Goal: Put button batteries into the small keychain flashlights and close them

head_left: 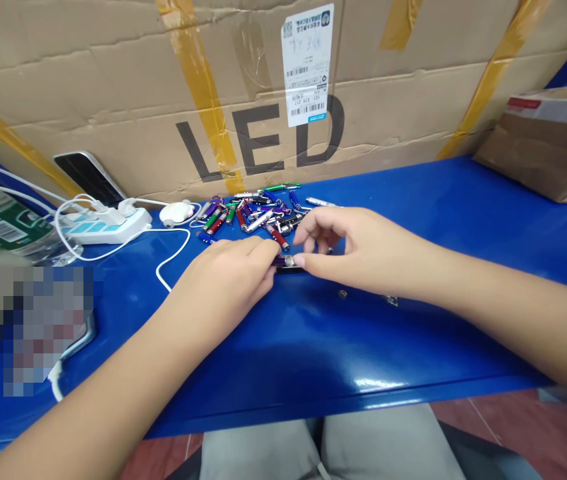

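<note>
My left hand [231,277] and my right hand [348,247] meet over the blue table [413,333], both pinching one small purple keychain flashlight [287,262] with a silver end. The left fingers are curled round its body. Thumb and forefinger of the right hand grip its silver end, the other fingers raised. Just behind the hands lies a pile of several small flashlights [258,213] in red, green, purple, blue and silver.
A large cardboard box marked LED [263,93] stands behind the table. A white power strip [106,225] with cables, a phone [86,175] and a plastic bottle [3,227] sit at left. Another carton [548,143] is at right. Two tiny parts [342,293] lie near my right wrist.
</note>
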A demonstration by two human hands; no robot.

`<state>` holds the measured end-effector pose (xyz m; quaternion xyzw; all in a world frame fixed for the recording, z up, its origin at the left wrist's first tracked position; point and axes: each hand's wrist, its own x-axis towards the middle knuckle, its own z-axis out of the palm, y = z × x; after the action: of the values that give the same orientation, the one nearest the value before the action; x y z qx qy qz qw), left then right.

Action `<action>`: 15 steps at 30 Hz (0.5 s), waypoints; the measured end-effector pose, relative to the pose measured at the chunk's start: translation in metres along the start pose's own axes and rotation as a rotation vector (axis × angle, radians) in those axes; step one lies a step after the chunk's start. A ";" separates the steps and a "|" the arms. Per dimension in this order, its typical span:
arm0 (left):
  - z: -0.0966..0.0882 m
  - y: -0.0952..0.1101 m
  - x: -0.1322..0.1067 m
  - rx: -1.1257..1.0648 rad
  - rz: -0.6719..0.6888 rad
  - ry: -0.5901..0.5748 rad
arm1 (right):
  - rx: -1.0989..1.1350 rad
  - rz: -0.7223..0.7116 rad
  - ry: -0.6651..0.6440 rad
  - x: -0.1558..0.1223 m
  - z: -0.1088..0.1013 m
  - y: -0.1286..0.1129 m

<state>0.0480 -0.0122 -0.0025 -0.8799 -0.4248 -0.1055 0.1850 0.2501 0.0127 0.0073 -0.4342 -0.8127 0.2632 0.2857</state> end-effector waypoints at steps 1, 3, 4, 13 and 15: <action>0.001 -0.001 0.000 -0.013 -0.001 -0.001 | -0.038 -0.022 -0.004 0.000 -0.005 0.001; 0.002 -0.004 -0.001 -0.047 -0.010 -0.001 | -0.131 -0.070 -0.094 -0.002 -0.016 0.005; 0.002 -0.005 -0.001 -0.066 -0.019 -0.002 | -0.184 -0.100 -0.179 -0.003 -0.021 0.008; 0.000 -0.005 -0.001 -0.144 -0.072 -0.065 | -0.305 -0.174 -0.523 -0.010 -0.023 0.022; 0.000 -0.006 -0.001 -0.157 -0.077 -0.069 | -0.293 -0.185 -0.514 -0.009 -0.023 0.022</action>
<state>0.0431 -0.0093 -0.0012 -0.8778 -0.4548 -0.1151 0.0966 0.2823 0.0202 0.0064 -0.3141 -0.9237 0.2174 0.0281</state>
